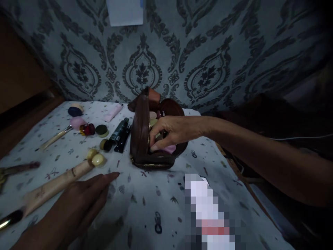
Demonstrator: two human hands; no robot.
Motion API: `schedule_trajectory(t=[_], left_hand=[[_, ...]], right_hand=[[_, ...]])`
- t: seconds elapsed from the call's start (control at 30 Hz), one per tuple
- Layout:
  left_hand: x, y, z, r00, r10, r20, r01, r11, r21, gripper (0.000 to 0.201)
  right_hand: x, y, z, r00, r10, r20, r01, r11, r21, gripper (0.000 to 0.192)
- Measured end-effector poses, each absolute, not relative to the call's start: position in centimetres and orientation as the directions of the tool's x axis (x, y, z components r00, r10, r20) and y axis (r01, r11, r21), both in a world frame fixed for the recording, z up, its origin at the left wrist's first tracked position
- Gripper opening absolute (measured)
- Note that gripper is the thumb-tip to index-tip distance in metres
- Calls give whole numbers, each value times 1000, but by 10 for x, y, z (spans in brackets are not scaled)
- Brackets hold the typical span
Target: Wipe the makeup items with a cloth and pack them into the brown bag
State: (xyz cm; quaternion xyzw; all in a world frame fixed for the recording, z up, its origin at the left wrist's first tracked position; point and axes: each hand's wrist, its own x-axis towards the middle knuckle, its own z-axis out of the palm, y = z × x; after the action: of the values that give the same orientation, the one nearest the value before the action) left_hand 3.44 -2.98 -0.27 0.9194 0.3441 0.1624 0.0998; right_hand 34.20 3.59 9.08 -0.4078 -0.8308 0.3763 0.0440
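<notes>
A brown cosmetic bag stands unzipped on the table, with a pink item and several other items inside. My right hand reaches into its opening from the right. Thumb and forefinger are drawn together near the zip, and whatever lies between them is hidden. My left hand rests low over the cloth with its fingers stretched out, holding nothing. Right beside it lies a beige tube of what looks like foundation, with two round yellowish pots at its far end.
Left of the bag lie a dark green tube, a black tube, a pink tube, a makeup brush, a pink sponge and small jars. A blurred-out phone-like object is at the front right. Patterned wallpaper rises behind.
</notes>
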Motion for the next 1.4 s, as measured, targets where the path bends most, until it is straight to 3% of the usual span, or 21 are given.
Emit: schedule_trajectory(t=[0.2, 0.4, 0.53, 0.67, 0.73, 0.9, 1.1, 1.23, 1.4], left_hand=[[13, -54, -10, 673, 710, 208, 606, -691, 394, 37], [-10, -69, -16, 608, 756, 242, 645, -649, 403, 36], [-29, -70, -13, 574, 792, 211, 687, -605, 401, 38], [-57, -48, -3, 452, 875, 171, 790, -482, 378, 42], [-72, -22, 4, 381, 917, 121, 857, -399, 327, 44], [-101, 69, 20, 145, 987, 62, 987, -149, 62, 48], [-103, 135, 1, 23, 999, -45, 999, -24, -21, 45], [-101, 143, -20, 21, 993, -112, 999, -27, -46, 42], [-103, 142, -29, 43, 995, -92, 997, -49, -61, 44]], right_hand=[[334, 22, 77, -628, 778, -35, 725, 568, -389, 17], [330, 1, 66, -555, 814, 173, 791, 581, -192, 19], [319, -19, 65, -474, 793, 383, 830, 547, -106, 19], [287, -48, 60, -396, 774, 493, 788, 562, -251, 18], [265, -62, 49, -425, 805, 414, 740, 573, -353, 18], [207, -84, 13, -431, 875, 219, 653, 470, -593, 14], [161, -94, -20, -400, 915, 44, 410, 222, -885, 16], [154, -87, -44, -315, 949, 1, 302, 102, -948, 16], [156, -78, -72, -208, 978, -26, 248, 27, -968, 16]])
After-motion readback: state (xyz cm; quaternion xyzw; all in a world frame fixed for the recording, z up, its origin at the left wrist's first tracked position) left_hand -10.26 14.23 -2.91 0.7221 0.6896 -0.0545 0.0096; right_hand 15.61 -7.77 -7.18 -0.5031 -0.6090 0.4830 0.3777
